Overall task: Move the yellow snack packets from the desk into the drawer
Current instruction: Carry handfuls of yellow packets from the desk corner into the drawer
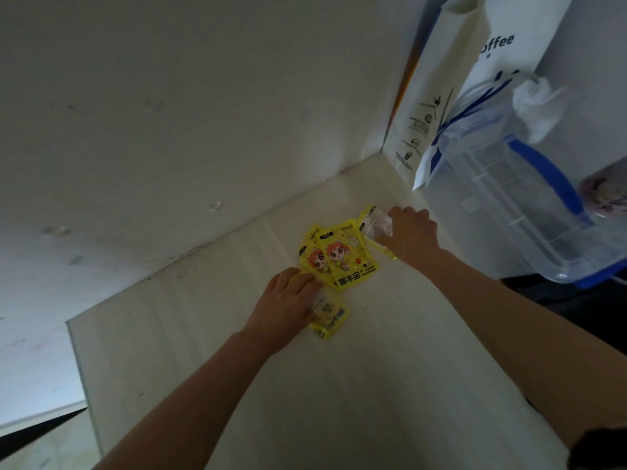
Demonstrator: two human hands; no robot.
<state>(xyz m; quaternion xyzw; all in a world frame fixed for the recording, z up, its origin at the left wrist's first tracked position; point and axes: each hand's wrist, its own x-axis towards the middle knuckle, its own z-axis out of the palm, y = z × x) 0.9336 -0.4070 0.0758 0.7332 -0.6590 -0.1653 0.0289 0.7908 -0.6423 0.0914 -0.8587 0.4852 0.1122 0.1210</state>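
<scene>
My left hand (291,296) and right hand (412,234) each grip a packet, fingers curled; two packets (339,259) lie between on the table (373,368); no drawer in view, none stowed.

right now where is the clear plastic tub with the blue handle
In the head view the clear plastic tub with the blue handle sits at the far right, beside the white paper bag, just beyond the right hand.

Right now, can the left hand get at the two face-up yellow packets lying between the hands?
Probably yes. The left hand already rests on a lower packet right beside the face-up packets, and nothing lies between them. The right hand holds another packet off to the side.
</scene>
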